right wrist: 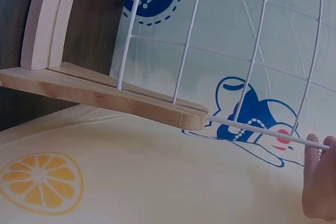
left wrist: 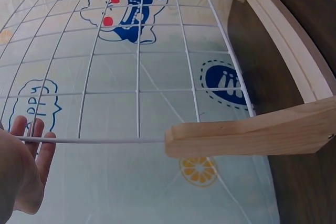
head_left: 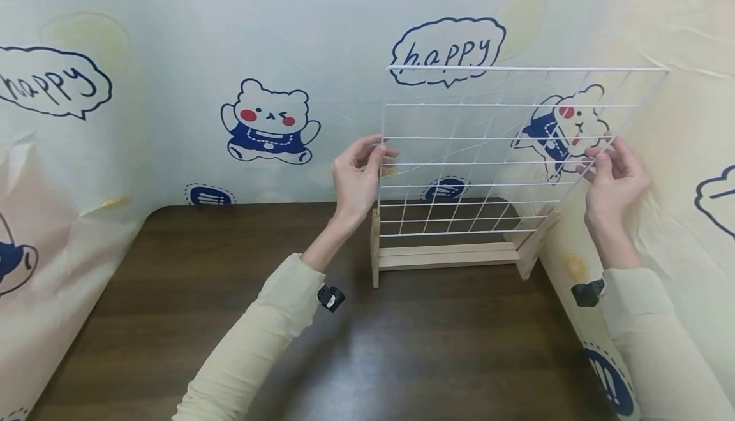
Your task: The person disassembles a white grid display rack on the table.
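Your left hand [head_left: 357, 177] pinches the left edge of the white wire grid [head_left: 494, 153]; your right hand [head_left: 613, 177] pinches its right edge. The grid stands upright in a wooden stand [head_left: 448, 256] near the table's [head_left: 230, 306] back right corner, against the cartoon-print cloth [head_left: 172, 89].

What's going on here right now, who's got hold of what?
A person holds a white wire grid upright by its two side edges, the left hand pinching the left edge and the right hand pinching the right. The grid's lower end sits in a pale wooden stand on a dark table, close to a wall covered in cartoon bear cloth.
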Action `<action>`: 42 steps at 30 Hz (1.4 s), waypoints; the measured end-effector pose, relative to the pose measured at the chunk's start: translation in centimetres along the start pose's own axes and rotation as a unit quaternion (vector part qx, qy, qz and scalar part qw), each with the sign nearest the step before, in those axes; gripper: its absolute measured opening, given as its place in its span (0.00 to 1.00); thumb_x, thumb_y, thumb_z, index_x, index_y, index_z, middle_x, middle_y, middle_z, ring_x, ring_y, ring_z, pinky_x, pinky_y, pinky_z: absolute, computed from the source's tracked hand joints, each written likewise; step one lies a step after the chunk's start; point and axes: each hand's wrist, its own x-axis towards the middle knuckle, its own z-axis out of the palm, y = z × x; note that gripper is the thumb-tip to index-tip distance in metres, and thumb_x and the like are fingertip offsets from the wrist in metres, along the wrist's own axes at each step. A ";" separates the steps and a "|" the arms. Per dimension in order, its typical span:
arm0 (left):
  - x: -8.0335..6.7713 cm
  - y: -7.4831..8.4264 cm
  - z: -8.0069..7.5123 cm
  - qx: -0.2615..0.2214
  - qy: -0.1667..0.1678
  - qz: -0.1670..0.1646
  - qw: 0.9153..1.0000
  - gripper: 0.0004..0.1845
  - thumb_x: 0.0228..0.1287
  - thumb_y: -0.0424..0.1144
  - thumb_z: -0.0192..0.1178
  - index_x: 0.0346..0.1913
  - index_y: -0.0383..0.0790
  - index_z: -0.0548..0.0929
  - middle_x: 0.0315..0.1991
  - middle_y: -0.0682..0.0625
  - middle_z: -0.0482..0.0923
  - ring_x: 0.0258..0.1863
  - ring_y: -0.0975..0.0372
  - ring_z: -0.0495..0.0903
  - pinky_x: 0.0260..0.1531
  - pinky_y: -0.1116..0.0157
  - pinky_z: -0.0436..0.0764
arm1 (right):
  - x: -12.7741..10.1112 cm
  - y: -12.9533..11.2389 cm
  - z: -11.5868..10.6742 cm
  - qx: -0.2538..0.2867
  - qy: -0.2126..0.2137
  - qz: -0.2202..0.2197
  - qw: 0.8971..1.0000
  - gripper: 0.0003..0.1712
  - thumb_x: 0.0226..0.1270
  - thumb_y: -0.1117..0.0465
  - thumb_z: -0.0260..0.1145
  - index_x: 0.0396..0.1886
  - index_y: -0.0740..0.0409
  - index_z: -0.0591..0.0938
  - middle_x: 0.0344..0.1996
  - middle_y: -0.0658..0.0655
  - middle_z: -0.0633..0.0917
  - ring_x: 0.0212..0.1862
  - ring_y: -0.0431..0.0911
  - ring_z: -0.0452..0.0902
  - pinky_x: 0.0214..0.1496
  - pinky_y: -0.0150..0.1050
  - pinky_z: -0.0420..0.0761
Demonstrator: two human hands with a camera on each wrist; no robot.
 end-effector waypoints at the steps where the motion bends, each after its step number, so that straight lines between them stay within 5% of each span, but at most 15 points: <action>1: 0.1 -0.4 0.0 -0.001 -0.001 0.002 1.000 0.11 0.70 0.30 0.56 0.51 0.29 0.80 0.38 0.38 0.86 0.34 0.51 0.87 0.35 0.65 0.85 | 0.0 0.0 0.0 0.002 0.001 0.001 1.000 0.19 0.65 0.79 0.56 0.50 0.64 0.84 0.31 0.60 0.86 0.33 0.48 0.83 0.32 0.36 0.83; 17: 0.8 -0.2 0.1 -0.009 -0.005 0.004 1.000 0.11 0.70 0.33 0.57 0.51 0.34 0.81 0.39 0.40 0.86 0.36 0.53 0.87 0.37 0.65 0.85 | 0.3 -0.7 0.2 0.001 0.001 0.001 1.000 0.20 0.65 0.79 0.56 0.50 0.62 0.85 0.30 0.59 0.86 0.33 0.48 0.83 0.31 0.36 0.83; 23: 0.8 1.8 0.1 -0.004 -0.002 0.002 1.000 0.11 0.70 0.28 0.55 0.50 0.28 0.81 0.39 0.35 0.85 0.36 0.46 0.86 0.38 0.52 0.85 | 0.5 -1.0 0.4 0.004 -0.001 0.002 1.000 0.19 0.66 0.79 0.56 0.50 0.62 0.84 0.31 0.60 0.86 0.33 0.47 0.83 0.31 0.36 0.83; 28: 0.6 3.9 0.0 0.002 -0.002 0.001 1.000 0.10 0.69 0.27 0.55 0.50 0.26 0.80 0.38 0.34 0.85 0.35 0.50 0.86 0.38 0.50 0.84 | 0.8 -1.3 0.6 0.007 0.002 0.003 1.000 0.19 0.66 0.78 0.56 0.51 0.62 0.84 0.31 0.60 0.85 0.34 0.47 0.84 0.32 0.37 0.83; 42: 1.0 4.4 0.0 0.000 0.001 0.005 1.000 0.11 0.69 0.28 0.56 0.50 0.26 0.80 0.39 0.35 0.85 0.36 0.46 0.86 0.37 0.51 0.85 | 1.0 -1.9 0.9 0.012 0.001 0.009 1.000 0.18 0.66 0.78 0.57 0.51 0.63 0.84 0.33 0.61 0.85 0.33 0.46 0.84 0.35 0.39 0.83</action>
